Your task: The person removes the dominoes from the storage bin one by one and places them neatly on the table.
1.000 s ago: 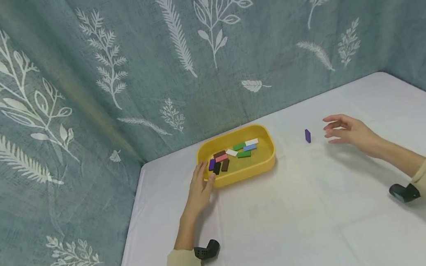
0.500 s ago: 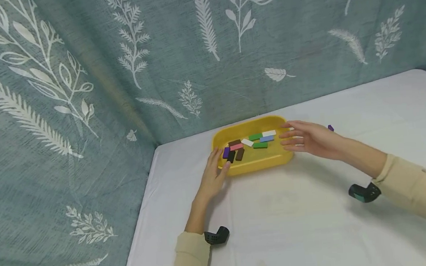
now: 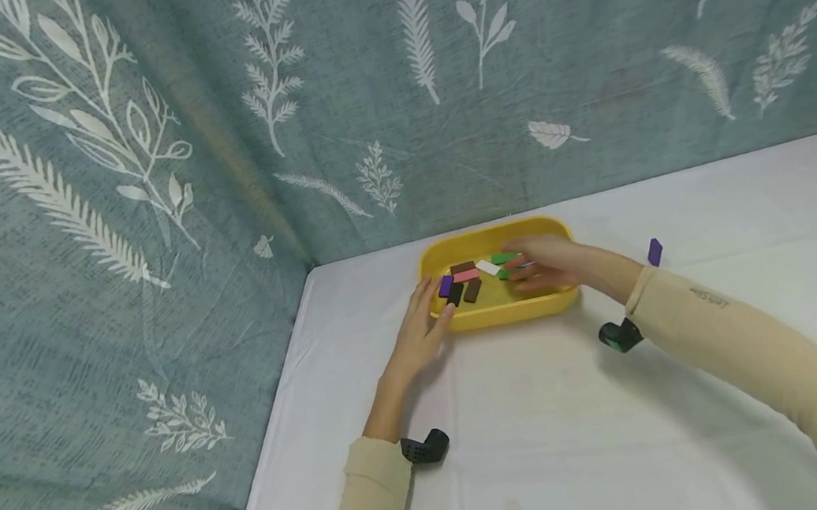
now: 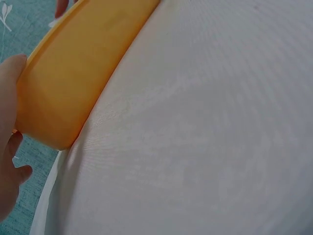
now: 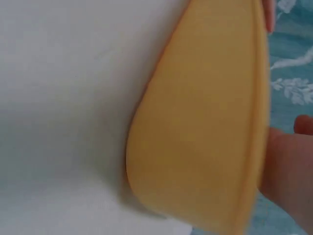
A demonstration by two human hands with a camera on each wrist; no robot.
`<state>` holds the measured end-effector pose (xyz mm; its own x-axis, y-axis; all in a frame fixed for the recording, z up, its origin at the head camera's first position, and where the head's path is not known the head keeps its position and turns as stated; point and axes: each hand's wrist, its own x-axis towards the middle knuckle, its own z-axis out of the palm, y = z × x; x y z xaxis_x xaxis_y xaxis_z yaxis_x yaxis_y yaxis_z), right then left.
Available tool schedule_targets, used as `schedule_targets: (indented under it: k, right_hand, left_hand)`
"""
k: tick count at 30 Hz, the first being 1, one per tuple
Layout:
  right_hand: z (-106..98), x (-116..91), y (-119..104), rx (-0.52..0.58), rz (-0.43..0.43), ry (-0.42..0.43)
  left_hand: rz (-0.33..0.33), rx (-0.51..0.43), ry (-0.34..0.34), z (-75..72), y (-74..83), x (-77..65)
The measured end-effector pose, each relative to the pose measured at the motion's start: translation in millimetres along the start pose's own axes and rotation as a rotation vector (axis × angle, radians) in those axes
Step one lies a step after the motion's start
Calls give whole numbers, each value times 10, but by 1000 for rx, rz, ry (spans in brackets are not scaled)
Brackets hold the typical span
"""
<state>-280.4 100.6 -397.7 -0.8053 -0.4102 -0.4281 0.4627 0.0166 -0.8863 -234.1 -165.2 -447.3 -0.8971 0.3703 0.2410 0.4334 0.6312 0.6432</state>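
A yellow plastic tray [image 3: 512,313] holds several small rectangular blocks, among them a pink block [image 3: 465,276], a white block [image 3: 489,267], a black block [image 3: 455,294] and a purple block [image 3: 446,286]. My left hand [image 3: 421,329] rests at the tray's left end, its thumb by the front rim and its fingers extended along the side. Over the tray's right side reaches my right hand [image 3: 547,261], blurred, fingers spread above the green block [image 3: 504,258] and partly covering other blocks. In the right wrist view the tray wall [image 5: 195,122] hides most of that hand.
One more purple block [image 3: 655,252] stands on the white tablecloth [image 3: 534,420], right of the tray and just behind the right sleeve [image 3: 726,320]. A green-blue leaf-patterned curtain [image 3: 369,92] hangs close behind the tray and along the left side.
My right hand has come left from beside the lone purple block, across the tray's right rim and in over the blocks. My left hand stays at the tray. The head view has shifted.
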Motion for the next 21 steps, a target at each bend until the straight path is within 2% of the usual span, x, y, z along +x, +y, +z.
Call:
schedule_targets:
  k: [3,8,15,21]
  right_hand:
    - [61,135,14,-44,38,1]
    - [295,213,-25,-114,62,-31]
    - [446,391,3,-286,23,-38]
    - [541,458,38,-428,-17,-68]
  left_hand:
    - [7,2,0,0,3,3]
    - [6,-11,-1,1,5,-6]
    - [17,-16,-6,12,1,-6]
    - [26,-8,-10,-8,-16,-1]
